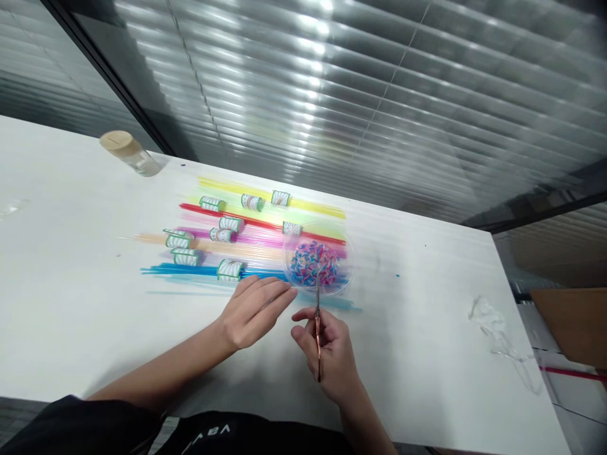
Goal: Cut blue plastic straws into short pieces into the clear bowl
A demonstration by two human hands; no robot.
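My right hand (332, 347) holds scissors (318, 328) with copper-coloured handles, their blades pointing over a clear round bowl (348, 278). Small pink, blue and orange pieces (313, 262) fill the bowl's middle. My left hand (258, 309) lies palm down just left of the bowl, its fingers together beside the blue sticks (190, 270); what is under the fingers is hidden. Behind it lie bundles of thin sticks: yellow (227, 185), red (256, 221), purple (256, 238) and pale orange (237, 246). Several curled paper labels, one a white and green label (230, 270), sit around the bundles.
A bottle with a tan cap (135, 155) stands at the back left of the white table (85, 272). Crumpled clear plastic (490, 322) lies at the right. Blinds (332, 95) rise behind the table's back edge, and a cardboard box (569, 322) is beyond the right edge.
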